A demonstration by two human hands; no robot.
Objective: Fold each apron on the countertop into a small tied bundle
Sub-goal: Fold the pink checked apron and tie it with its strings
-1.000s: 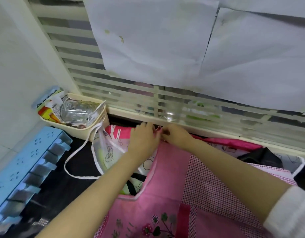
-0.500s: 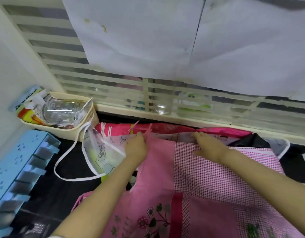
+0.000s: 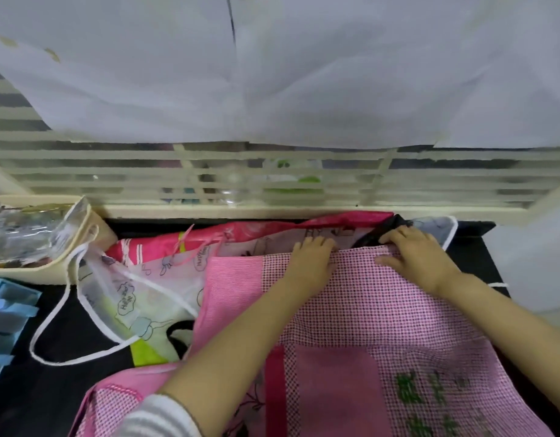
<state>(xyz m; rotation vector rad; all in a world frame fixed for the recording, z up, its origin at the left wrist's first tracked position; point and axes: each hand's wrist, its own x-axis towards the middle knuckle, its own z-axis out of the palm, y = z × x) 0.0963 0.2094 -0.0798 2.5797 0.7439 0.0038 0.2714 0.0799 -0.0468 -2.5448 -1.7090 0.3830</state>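
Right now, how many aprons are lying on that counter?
4: pink checked apron under left hand and right hand; cartoon-print apron left; magenta apron along the back; black apron back right. Overlaps may hide more.

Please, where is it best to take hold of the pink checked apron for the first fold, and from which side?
Probably the far edge of the pink checked apron, pinched near both ends from above, reaching across from the near side. It lies flat and spread, that hem straight and uncovered; the left hand and right hand rest there.
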